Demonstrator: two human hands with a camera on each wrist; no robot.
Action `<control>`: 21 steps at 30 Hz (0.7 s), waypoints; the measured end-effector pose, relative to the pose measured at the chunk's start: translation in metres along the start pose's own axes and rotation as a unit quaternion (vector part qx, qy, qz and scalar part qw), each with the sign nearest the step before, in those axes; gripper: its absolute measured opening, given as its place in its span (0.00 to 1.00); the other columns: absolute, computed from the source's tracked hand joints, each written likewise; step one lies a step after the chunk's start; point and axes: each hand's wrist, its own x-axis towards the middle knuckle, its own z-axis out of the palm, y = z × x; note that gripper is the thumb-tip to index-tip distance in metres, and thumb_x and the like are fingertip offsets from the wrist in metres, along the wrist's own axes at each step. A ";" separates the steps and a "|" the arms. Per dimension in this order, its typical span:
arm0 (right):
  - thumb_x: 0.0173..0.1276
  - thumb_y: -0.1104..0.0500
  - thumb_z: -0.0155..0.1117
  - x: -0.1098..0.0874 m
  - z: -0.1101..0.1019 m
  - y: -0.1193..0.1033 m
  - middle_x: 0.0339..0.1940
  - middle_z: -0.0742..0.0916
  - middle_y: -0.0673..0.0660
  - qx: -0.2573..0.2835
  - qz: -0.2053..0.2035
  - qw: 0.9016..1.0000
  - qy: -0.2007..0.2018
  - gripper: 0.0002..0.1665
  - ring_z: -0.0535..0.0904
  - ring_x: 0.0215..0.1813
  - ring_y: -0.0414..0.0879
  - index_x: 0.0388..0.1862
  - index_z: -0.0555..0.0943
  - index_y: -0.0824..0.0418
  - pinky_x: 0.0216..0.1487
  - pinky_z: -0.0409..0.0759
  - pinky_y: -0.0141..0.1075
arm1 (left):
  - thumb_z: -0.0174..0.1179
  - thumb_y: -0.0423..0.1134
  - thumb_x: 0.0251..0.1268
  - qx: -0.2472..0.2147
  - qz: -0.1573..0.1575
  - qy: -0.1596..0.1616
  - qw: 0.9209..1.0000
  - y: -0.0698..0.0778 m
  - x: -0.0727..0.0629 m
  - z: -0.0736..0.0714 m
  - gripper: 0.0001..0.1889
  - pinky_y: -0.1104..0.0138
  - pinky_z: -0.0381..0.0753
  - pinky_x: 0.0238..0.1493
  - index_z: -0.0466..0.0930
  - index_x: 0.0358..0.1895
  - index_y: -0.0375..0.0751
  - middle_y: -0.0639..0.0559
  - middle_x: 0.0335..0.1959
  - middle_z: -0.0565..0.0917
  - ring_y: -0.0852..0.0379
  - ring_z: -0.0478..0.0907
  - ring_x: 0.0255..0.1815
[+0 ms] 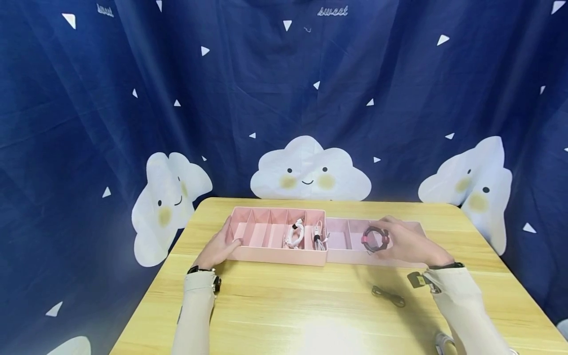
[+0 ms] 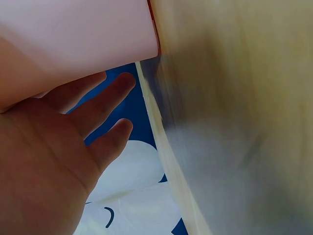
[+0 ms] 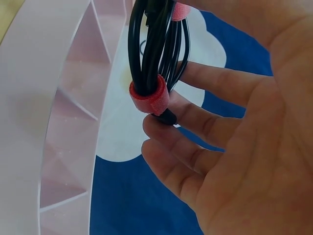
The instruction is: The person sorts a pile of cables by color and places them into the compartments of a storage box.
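Observation:
A pink divided box [image 1: 277, 255] stands on the table, with white bundled cables in its two right-hand compartments: a coiled white cable [image 1: 294, 234] and a tied white cable [image 1: 317, 236]. My left hand [image 1: 220, 247] grips its left end, thumb at the front rim; in the left wrist view some fingers stretch out past the wall. Above a paler pink divided box [image 1: 339, 256], my right hand [image 1: 406, 241] pinches a coiled black cable [image 1: 376, 239] with red straps. In the right wrist view the thumb's tip is out of frame, and fingertips touch the coil [image 3: 151, 63].
A small black cable bundle [image 1: 388, 296] lies on the wooden table [image 1: 275, 301] in front of the paler box. Near the right forearm, a whitish object [image 1: 443, 342] shows at the bottom edge. A blue curtain [image 1: 248, 88] with clouds hangs behind the table.

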 end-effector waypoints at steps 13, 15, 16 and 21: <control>0.52 0.52 0.83 0.012 0.002 -0.005 0.54 0.84 0.60 0.003 0.032 0.999 -0.024 0.42 0.79 0.48 0.48 0.65 0.80 0.64 0.50 0.82 0.44 | 0.60 0.56 0.71 0.000 0.006 0.005 1.000 -0.001 0.002 0.001 0.52 0.41 0.64 0.79 0.37 0.86 0.42 0.31 0.82 0.58 0.33 0.63 0.80; 0.52 0.52 0.83 0.014 0.003 -0.005 0.55 0.84 0.61 0.000 0.034 0.999 -0.024 0.43 0.79 0.51 0.50 0.66 0.80 0.66 0.52 0.82 0.45 | 0.60 0.56 0.71 0.000 0.007 0.006 1.000 -0.002 0.002 0.001 0.51 0.40 0.64 0.78 0.38 0.86 0.40 0.31 0.82 0.58 0.33 0.63 0.80; 0.52 0.53 0.83 0.014 0.004 -0.006 0.56 0.84 0.62 0.001 0.034 0.999 -0.025 0.43 0.79 0.52 0.51 0.66 0.79 0.67 0.52 0.82 0.45 | 0.60 0.56 0.71 -0.001 0.008 0.007 1.000 -0.002 0.003 0.001 0.51 0.41 0.65 0.78 0.38 0.86 0.40 0.31 0.82 0.59 0.33 0.63 0.80; 0.53 0.54 0.82 0.018 0.006 -0.007 0.56 0.83 0.63 0.006 0.024 0.999 -0.026 0.43 0.78 0.54 0.53 0.66 0.79 0.68 0.54 0.82 0.49 | 0.60 0.56 0.71 -0.001 0.008 0.008 1.000 -0.002 0.002 0.002 0.52 0.40 0.65 0.78 0.39 0.86 0.40 0.31 0.82 0.59 0.33 0.64 0.79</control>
